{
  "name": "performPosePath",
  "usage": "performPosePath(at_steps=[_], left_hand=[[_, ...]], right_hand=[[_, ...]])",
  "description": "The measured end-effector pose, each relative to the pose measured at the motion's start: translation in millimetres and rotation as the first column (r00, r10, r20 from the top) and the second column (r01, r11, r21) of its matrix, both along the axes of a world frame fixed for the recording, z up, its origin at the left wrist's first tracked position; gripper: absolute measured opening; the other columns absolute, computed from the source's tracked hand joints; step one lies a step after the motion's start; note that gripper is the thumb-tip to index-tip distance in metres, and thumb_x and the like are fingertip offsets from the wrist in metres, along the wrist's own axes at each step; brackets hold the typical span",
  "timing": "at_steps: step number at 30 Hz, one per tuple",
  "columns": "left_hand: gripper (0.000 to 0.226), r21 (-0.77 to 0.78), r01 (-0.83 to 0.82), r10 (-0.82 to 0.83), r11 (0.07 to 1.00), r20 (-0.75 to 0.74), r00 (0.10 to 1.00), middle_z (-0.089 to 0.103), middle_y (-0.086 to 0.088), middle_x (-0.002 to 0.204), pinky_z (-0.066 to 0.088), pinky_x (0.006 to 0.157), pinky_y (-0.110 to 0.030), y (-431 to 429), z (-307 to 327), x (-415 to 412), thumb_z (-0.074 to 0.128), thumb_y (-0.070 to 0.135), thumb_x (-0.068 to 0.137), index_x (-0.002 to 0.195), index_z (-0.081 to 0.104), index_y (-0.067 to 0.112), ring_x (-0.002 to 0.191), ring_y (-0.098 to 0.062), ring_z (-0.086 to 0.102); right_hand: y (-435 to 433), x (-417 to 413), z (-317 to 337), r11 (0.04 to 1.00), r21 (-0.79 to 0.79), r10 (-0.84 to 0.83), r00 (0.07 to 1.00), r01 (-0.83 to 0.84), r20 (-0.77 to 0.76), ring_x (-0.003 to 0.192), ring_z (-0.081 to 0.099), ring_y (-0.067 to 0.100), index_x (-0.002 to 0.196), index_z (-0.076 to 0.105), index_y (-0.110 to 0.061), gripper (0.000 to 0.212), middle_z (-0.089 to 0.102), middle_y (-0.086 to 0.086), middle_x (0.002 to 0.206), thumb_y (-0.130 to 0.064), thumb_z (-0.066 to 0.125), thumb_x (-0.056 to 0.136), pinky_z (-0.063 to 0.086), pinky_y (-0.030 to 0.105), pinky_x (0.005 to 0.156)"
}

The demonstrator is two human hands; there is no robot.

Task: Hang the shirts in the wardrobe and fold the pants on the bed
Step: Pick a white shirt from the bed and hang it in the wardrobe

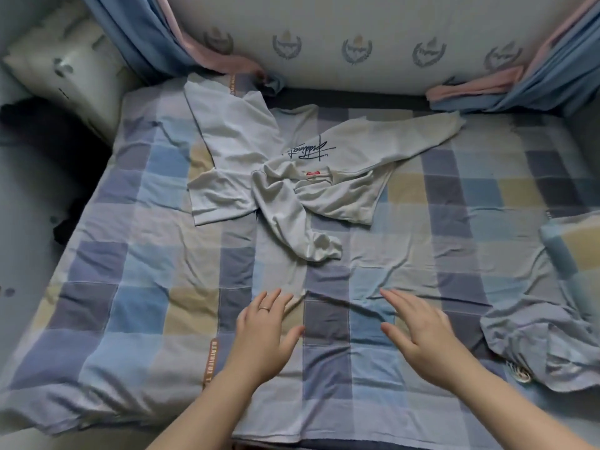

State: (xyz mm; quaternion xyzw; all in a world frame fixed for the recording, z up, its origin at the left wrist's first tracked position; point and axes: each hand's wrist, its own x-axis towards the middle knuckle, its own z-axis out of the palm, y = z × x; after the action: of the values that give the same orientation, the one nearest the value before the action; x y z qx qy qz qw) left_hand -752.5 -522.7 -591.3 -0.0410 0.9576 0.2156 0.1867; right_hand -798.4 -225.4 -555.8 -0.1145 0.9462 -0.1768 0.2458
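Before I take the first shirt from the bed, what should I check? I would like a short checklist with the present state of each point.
1. Both hands free: the left hand and the right hand are open and hold nothing. Ok.
2. Shirts separated: the long-sleeved shirt overlaps the short-sleeved shirt, and one bunched sleeve lies across it. Not ok.
3. Nothing else lies on top of the shirts. Ok.
4. Hanger and wardrobe ready: neither is in view. Cannot tell.
5. Pants found: the crumpled cloth at the right side of the bed may be them. Cannot tell.
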Motion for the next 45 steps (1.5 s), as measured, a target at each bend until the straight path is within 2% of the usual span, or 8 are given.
performPosePath(at_steps=[14, 22, 25, 28, 30, 34, 41, 45], left_hand=[[0.061, -0.153, 0.387, -0.403, 0.909, -0.087, 0.911, 0.016, 0.001, 0.167, 0.014, 0.122, -0.036, -7, -309, -252, 0.044, 0.055, 0.097, 0.152, 0.026, 0.034, 0.152, -0.021, 0.010], [0.071, -0.131, 0.173, -0.201, 0.976, -0.245, 0.949, -0.001, 0.006, 0.169, 0.036, 0.110, -0.048, 30, -423, -406, 0.044, 0.065, 0.095, 0.156, 0.015, 0.041, 0.144, -0.030, 0.033], [0.068, -0.164, 0.080, -0.122, 0.983, -0.264, 0.957, 0.013, 0.010, 0.165, 0.038, 0.104, -0.055, 34, -446, -432, 0.040, 0.069, 0.095, 0.152, 0.009, 0.050, 0.136, -0.036, 0.038], [0.051, -0.194, -0.047, -0.032, 0.980, -0.382, 0.924, 0.035, -0.001, 0.145, 0.043, 0.092, -0.050, 39, -466, -450, 0.046, 0.051, 0.097, 0.146, 0.031, 0.046, 0.119, -0.037, 0.050], [0.031, -0.217, -0.111, -0.007, 0.970, -0.482, 0.876, 0.043, -0.007, 0.130, 0.039, 0.080, -0.044, 47, -476, -466, 0.046, 0.032, 0.098, 0.129, 0.049, 0.035, 0.108, -0.038, 0.055], [0.024, -0.296, -0.113, -0.090, 0.948, -0.593, 0.800, 0.053, -0.008, 0.122, 0.039, 0.082, -0.044, 54, -490, -484, 0.040, 0.012, 0.096, 0.113, 0.055, 0.022, 0.110, -0.035, 0.050], [0.018, -0.170, 0.058, -0.101, 0.984, -0.253, 0.962, 0.059, -0.006, 0.091, 0.047, 0.074, -0.036, 52, -446, -462, 0.046, 0.007, 0.089, 0.085, 0.058, 0.019, 0.099, -0.036, 0.062], [0.017, -0.099, 0.110, -0.115, 0.989, -0.045, 0.992, 0.065, -0.010, 0.100, 0.038, 0.073, -0.032, 51, -415, -378, 0.047, 0.018, 0.093, 0.097, 0.063, 0.019, 0.095, -0.034, 0.059]], right_hand=[[-44, -248, -305, 0.981, 0.023, -0.191, 0.979, 0.193, -0.076, 0.145, 0.028, 0.015, 0.156, 0.019, -0.041, 0.062, 0.029, -0.015, 0.160, -0.047, 0.046, 0.101, 0.028, 0.043, 0.113], [-36, -367, -436, 0.977, 0.065, -0.184, 0.952, 0.205, -0.246, 0.151, 0.009, 0.018, 0.155, 0.014, -0.047, 0.078, 0.010, -0.011, 0.166, -0.054, 0.059, 0.091, 0.025, 0.054, 0.114], [-43, -402, -463, 0.978, 0.071, -0.176, 0.961, 0.195, -0.213, 0.151, 0.008, 0.026, 0.154, 0.014, -0.048, 0.085, 0.006, -0.007, 0.166, -0.054, 0.065, 0.086, 0.026, 0.058, 0.117], [-47, -427, -480, 0.972, 0.123, -0.153, 0.940, 0.198, -0.304, 0.135, 0.038, 0.039, 0.144, 0.039, -0.043, 0.055, 0.037, 0.003, 0.151, -0.045, 0.057, 0.092, 0.042, 0.052, 0.106], [-51, -437, -490, 0.960, 0.173, -0.125, 0.890, 0.221, -0.439, 0.115, 0.053, 0.039, 0.115, 0.060, -0.031, 0.024, 0.058, 0.007, 0.123, -0.028, 0.047, 0.095, 0.049, 0.043, 0.091], [-57, -438, -511, 0.962, 0.132, -0.133, 0.835, 0.238, -0.534, 0.111, 0.057, 0.036, 0.110, 0.066, -0.023, 0.029, 0.064, 0.008, 0.117, -0.013, 0.043, 0.095, 0.050, 0.042, 0.088], [-45, -406, -464, 0.949, 0.185, -0.218, 0.953, 0.257, -0.208, 0.113, 0.057, 0.031, 0.103, 0.067, -0.027, 0.022, 0.066, 0.005, 0.113, -0.018, 0.048, 0.098, 0.038, 0.044, 0.106], [-35, -340, -419, 0.955, 0.240, -0.144, 0.980, 0.175, -0.140, 0.109, 0.059, 0.028, 0.088, 0.061, -0.028, 0.021, 0.065, 0.000, 0.099, -0.014, 0.047, 0.094, 0.031, 0.049, 0.109]])
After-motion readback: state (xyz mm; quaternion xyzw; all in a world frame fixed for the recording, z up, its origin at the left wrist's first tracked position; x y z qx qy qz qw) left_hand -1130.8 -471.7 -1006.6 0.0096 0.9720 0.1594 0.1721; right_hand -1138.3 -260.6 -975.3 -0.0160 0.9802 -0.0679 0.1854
